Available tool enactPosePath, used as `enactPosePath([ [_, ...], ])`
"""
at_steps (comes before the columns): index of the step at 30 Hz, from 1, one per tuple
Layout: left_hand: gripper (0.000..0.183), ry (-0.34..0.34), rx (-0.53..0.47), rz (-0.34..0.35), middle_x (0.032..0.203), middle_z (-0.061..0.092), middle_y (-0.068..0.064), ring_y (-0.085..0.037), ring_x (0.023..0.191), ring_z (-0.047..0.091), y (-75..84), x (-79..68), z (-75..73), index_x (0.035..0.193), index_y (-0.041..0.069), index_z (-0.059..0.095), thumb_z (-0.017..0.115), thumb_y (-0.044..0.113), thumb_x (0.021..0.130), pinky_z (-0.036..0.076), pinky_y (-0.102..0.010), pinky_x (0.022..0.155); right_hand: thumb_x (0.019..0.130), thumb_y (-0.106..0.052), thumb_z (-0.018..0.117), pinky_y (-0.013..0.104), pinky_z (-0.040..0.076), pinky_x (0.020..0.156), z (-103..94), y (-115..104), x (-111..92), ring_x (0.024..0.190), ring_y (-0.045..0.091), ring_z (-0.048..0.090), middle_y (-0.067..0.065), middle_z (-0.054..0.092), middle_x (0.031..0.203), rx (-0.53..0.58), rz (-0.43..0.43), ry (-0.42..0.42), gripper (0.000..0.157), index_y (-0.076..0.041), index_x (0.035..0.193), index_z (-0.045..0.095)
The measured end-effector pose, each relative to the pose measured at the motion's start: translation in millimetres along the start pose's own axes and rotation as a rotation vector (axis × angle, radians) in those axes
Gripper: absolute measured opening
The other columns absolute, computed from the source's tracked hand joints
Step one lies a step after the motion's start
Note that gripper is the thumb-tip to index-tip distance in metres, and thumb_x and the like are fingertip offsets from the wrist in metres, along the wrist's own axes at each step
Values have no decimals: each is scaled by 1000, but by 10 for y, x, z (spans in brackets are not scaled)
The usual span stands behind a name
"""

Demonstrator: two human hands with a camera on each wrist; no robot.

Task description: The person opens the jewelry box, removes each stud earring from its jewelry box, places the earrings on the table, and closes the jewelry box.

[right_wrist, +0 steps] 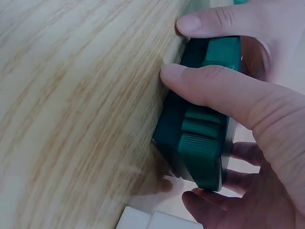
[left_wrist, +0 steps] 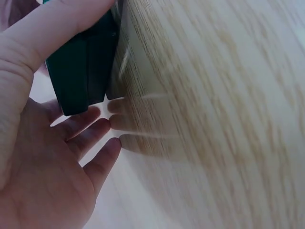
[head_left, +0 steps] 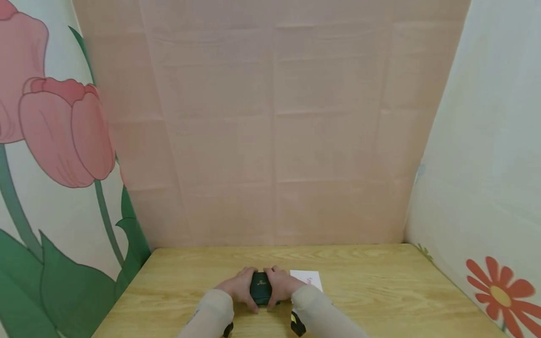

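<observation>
So the main thing here is a dark green box (head_left: pixel 260 288) sitting on the wood-look bench (head_left: pixel 186 291), pretty much dead center and close to the person. Left hand (head_left: pixel 243 287) has one side of it, right hand (head_left: pixel 282 287) has the other. Each grip is narrowed down on the box, thumb on the near side and fingers round the far side. Can't tell what's inside, sorry, no view into it from any angle.

The right wrist cam gets a good look at a ribbed green band (right_wrist: pixel 200 138) on the box, brighter than the rest and kinda bunched up near the thumb.

As for labels: the top of the box has a little gold mark (head_left: pixel 261 282), too small to read. Just right of the right hand there's a white piece (head_left: pixel 303 275) on the bench with reddish writing (head_left: pixel 310 281), also not legible, and the right arm covers some of it.
</observation>
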State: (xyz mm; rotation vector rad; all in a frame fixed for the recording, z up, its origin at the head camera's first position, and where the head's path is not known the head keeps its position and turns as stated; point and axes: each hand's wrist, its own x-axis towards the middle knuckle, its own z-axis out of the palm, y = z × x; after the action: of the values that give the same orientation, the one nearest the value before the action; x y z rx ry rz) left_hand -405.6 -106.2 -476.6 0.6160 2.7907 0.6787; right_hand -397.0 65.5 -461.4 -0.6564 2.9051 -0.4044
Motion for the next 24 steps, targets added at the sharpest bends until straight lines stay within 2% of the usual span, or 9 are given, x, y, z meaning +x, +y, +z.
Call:
enactPosePath([
  [4,88,13,-29,31,114,49,-3,-23,106,50,12,8,-10,123,8,42,90,26,51,40,-44,93,52,-31,89,43,46,80,-51,-13,-17,94,23,50,6,48,109,21,17,-22,95,-11,132,43],
  [7,84,13,-45,52,111,49,-2,-22,104,52,20,5,-25,120,10,44,90,23,51,41,-43,92,52,-33,89,44,47,78,-106,-11,-54,95,24,49,6,48,109,33,5,-22,96,-11,133,42],
  [12,88,15,-89,80,114,47,-3,-22,104,51,65,-45,-87,124,9,40,89,22,53,42,-42,89,53,-33,89,39,47,78,-218,33,-151,95,22,50,5,48,110,95,-79,8,96,-9,133,43],
  [15,91,24,-151,112,119,46,-6,-24,108,49,154,-106,-171,129,8,36,88,20,56,41,-43,90,54,-32,88,36,47,78,-322,64,-214,96,20,51,6,47,113,130,-135,22,95,-8,134,42],
  [19,92,55,-213,163,125,42,-9,-25,112,47,298,-194,-305,135,6,30,85,17,61,42,-43,90,57,-31,87,37,46,80,-543,76,-313,99,22,52,10,46,119,159,-198,44,94,-7,135,41],
  [22,93,85,-294,209,127,39,-12,-23,106,51,407,-256,-402,137,5,26,83,13,63,45,-38,85,58,-30,87,39,46,81,-728,82,-388,100,24,51,14,45,122,184,-246,68,94,-4,135,40],
  [24,93,93,-390,239,125,38,-13,-21,99,55,478,-297,-455,138,6,24,82,10,65,48,-35,80,59,-31,87,38,45,82,-835,88,-440,101,23,50,13,44,122,195,-264,81,94,-4,136,39],
])
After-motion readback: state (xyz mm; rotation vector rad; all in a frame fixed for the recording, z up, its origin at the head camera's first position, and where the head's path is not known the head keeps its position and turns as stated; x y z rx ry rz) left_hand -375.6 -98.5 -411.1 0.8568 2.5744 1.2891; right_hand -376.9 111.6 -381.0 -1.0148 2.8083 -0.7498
